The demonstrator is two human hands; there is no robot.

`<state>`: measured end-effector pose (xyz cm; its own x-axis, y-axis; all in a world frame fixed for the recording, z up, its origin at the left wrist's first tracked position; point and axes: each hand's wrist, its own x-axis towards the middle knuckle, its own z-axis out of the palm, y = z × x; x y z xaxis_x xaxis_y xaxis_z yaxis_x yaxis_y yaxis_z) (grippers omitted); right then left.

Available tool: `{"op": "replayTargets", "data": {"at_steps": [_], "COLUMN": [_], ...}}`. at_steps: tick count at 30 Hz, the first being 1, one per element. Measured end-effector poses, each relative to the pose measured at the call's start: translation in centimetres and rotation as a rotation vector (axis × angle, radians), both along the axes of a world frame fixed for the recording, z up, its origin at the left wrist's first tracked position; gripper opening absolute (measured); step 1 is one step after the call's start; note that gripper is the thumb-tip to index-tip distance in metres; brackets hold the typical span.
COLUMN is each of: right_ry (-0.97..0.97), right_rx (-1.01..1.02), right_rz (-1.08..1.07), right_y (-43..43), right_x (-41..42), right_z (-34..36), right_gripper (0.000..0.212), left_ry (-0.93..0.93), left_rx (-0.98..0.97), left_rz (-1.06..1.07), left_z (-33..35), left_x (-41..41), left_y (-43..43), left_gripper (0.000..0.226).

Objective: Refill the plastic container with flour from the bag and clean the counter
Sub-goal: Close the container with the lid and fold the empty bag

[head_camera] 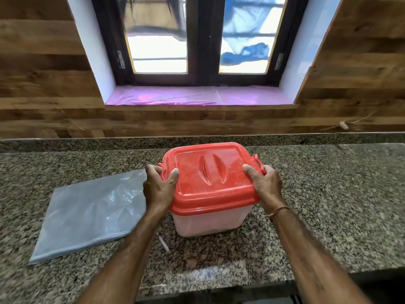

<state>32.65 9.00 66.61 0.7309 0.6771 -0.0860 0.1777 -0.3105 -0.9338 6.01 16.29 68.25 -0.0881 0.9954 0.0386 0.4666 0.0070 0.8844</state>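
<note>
Plastic container (210,220) stands upright on the granite counter (328,194), red lid (210,176) seated on top (faint whitish dusting on it). Left hand (158,187) grasps the lid's left edge; right hand (265,183) grasps its right edge, by the side latch. A flat grey bag (87,211) lies left of the container, just beside it.

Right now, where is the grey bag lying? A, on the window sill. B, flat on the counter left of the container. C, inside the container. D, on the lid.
B: the bag lies flat on the counter, left of the container.
</note>
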Motion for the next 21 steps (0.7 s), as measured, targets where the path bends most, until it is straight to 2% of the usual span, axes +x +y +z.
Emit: {"op": "replayTargets", "data": {"at_steps": [3,6,10,12,16,19,21], "right_ry": [-0.296,-0.586,-0.69,-0.593,-0.006,0.117,0.128], "right_rx": [-0.054,-0.14,-0.231,-0.236,-0.156,-0.121,-0.089], "right_rz": [0.06,0.068,0.128,0.168,0.214,0.229,0.205], "right_y": [-0.2,-0.2,-0.1,-0.1,0.9,1.8,3.0], "right_x": [-0.6,-1.1,-0.9,-0.7,1.5,2.7,3.1], "right_z": [0.6,1.3,2.0,2.1,0.9,0.5,0.4], "right_gripper": [0.04,0.042,0.048,0.051,0.062,0.07,0.062], "left_ry": [-0.033,-0.043,-0.07,-0.086,-0.155,-0.222,-0.249], "left_rx": [0.012,0.013,-0.004,-0.029,-0.131,-0.169,-0.171], "left_rz": [-0.026,-0.043,-0.072,-0.076,-0.028,-0.001,0.002], "left_z": [-0.5,-0.8,-1.0,-1.0,-1.2,-1.1,-0.9], "left_x": [0.1,0.4,0.3,0.2,0.4,0.6,0.8], "left_y": [-0.9,-1.0,-0.7,-0.6,-0.1,0.8,2.3], "left_gripper": [0.046,0.046,0.049,0.056,0.08,0.093,0.104]}}
